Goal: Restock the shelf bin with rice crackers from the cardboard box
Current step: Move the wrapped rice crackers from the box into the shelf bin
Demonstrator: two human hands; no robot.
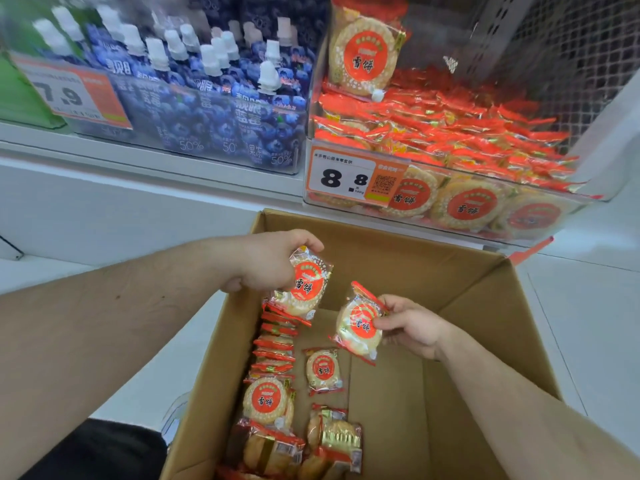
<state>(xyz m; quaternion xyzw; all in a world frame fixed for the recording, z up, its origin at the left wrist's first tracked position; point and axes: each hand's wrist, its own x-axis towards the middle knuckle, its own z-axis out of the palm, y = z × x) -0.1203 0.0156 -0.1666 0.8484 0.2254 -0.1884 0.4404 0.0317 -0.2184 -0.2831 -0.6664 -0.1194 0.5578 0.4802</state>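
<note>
left hand (266,261): cracker pack (304,289) gripped, above cardboard box (433,271) left wall
right hand (412,327): second pack (360,327) pinched mid-box
shelf bin (450,216): pretty much stuffed

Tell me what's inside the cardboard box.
Inside the cardboard box: a row of rice cracker packs along its left wall, loose ones beside them. Bare floor right; anything under them is hidden.

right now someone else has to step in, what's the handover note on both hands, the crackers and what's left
Left hand: grips a cracker pack, held above the row along the box's left side.
Right hand: pinches a second pack by its edge, over the cardboard box.
Shelf bin: already heaped with packs behind the 8.8 price tag.
Left: drop both held packs into the bin, then move the remaining packs at the box's left and bottom.
</note>
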